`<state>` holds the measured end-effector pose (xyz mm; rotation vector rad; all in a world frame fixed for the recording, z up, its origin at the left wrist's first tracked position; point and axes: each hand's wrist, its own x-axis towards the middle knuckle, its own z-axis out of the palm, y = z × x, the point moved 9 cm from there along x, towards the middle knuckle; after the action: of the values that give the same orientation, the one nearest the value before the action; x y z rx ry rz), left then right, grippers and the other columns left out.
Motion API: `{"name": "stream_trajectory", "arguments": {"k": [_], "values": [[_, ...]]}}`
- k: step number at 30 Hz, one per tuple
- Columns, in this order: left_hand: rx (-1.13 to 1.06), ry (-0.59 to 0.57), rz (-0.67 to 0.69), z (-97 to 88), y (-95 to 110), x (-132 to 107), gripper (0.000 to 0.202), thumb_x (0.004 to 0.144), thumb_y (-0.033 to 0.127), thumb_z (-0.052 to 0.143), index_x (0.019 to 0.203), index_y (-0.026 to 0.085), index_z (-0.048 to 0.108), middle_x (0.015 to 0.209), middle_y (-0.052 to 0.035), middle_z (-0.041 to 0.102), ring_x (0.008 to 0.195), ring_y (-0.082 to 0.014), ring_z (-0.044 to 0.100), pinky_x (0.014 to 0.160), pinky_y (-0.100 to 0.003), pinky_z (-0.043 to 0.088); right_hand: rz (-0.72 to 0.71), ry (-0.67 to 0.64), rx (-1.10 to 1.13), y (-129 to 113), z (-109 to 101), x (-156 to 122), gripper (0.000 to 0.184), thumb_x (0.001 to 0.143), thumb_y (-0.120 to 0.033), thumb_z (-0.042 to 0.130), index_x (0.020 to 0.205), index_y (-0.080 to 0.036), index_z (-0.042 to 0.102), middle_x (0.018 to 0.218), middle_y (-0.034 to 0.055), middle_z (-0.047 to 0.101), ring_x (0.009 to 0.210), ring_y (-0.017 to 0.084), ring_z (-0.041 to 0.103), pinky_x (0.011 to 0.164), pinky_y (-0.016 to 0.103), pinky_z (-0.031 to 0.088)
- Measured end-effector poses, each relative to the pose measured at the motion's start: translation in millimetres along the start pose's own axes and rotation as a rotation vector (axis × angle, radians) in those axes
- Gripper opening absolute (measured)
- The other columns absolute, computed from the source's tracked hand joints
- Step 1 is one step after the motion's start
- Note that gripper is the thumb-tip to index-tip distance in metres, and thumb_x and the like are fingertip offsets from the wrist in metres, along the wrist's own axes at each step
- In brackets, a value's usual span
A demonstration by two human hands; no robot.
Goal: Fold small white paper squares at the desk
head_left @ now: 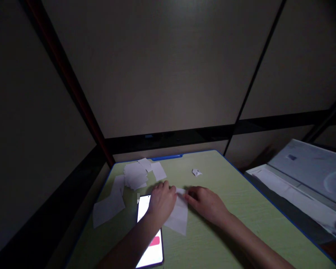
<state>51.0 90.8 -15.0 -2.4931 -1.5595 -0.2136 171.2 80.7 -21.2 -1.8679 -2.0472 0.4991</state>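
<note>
A white sheet of paper (179,216) lies on the green table (240,209) between my hands. My left hand (161,201) rests on its left edge with the fingers curled over the top corner. My right hand (205,203) presses its fingertips on the paper's upper right edge, pinching it. Under my left forearm a lit phone (149,250) lies flat, showing a white screen with a pink bar.
A stack of white paper squares (136,175) sits at the table's back left, with more loose sheets (108,209) at the left edge. A small folded paper piece (196,172) lies at the back. A white appliance (305,186) stands to the right.
</note>
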Motion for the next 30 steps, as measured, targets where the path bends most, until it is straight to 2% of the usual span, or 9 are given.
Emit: {"name": "stream_trajectory", "arguments": {"k": [3, 9, 13, 22, 26, 30], "values": [[-0.008, -0.005, -0.004, 2.0, -1.2, -1.0, 0.02, 0.085, 0.029, 0.043, 0.087, 0.019, 0.06, 0.086, -0.0081, 0.055, 0.081, -0.0227, 0.053, 0.07, -0.035, 0.04, 0.009, 0.027, -0.027, -3.2, 3.1, 5.9, 0.027, 0.077, -0.045, 0.054, 0.087, -0.021, 0.061, 0.081, 0.0067, 0.068, 0.073, 0.02, 0.062, 0.055, 0.025, 0.033], [-0.082, -0.026, 0.066, -6.6, -7.4, -3.0, 0.03, 0.081, 0.045, 0.047, 0.086, 0.019, 0.061, 0.086, -0.0074, 0.054, 0.086, -0.0234, 0.05, 0.077, -0.037, 0.036, 0.02, 0.071, -0.03, 2.8, 8.6, 16.5, 0.008, 0.076, -0.027, 0.055, 0.076, -0.02, 0.059, 0.072, 0.0026, 0.065, 0.064, 0.016, 0.057, 0.052, 0.024, 0.028], [-0.092, -0.027, 0.108, -12.4, -12.0, -1.3, 0.034, 0.078, 0.051, 0.05, 0.086, 0.021, 0.063, 0.087, -0.0073, 0.055, 0.09, -0.0249, 0.048, 0.08, -0.039, 0.033, 0.007, 0.082, 0.004, 6.3, 10.9, 17.5, 0.008, 0.076, -0.025, 0.053, 0.077, -0.021, 0.059, 0.07, 0.0017, 0.065, 0.063, 0.014, 0.055, 0.054, 0.024, 0.03], [-0.166, -0.028, 0.172, -13.9, -16.2, 0.7, 0.036, 0.075, 0.053, 0.053, 0.093, 0.023, 0.063, 0.087, -0.0064, 0.054, 0.089, -0.0241, 0.047, 0.079, -0.038, 0.033, -0.093, 0.114, 0.148, 4.7, 9.6, 15.3, 0.011, 0.075, -0.023, 0.05, 0.074, -0.02, 0.06, 0.066, 0.0021, 0.063, 0.058, 0.015, 0.054, 0.053, 0.024, 0.034], [-0.19, -0.057, 0.208, -12.2, -19.7, 2.9, 0.039, 0.073, 0.052, 0.057, 0.1, 0.025, 0.061, 0.088, -0.0056, 0.055, 0.089, -0.0231, 0.048, 0.079, -0.036, 0.034, -0.134, 0.119, 0.158, 2.8, 8.5, 14.9, 0.013, 0.076, -0.022, 0.049, 0.077, -0.021, 0.062, 0.071, 0.0029, 0.065, 0.062, 0.016, 0.056, 0.056, 0.025, 0.036], [-0.203, -0.081, 0.259, -12.7, -19.7, 7.0, 0.038, 0.071, 0.051, 0.06, 0.098, 0.025, 0.062, 0.09, -0.0056, 0.055, 0.092, -0.0233, 0.048, 0.08, -0.036, 0.034, -0.172, 0.107, 0.136, 0.0, 8.7, 14.8, 0.015, 0.078, -0.021, 0.048, 0.075, -0.02, 0.063, 0.074, 0.0033, 0.064, 0.066, 0.016, 0.056, 0.059, 0.025, 0.037]]}}
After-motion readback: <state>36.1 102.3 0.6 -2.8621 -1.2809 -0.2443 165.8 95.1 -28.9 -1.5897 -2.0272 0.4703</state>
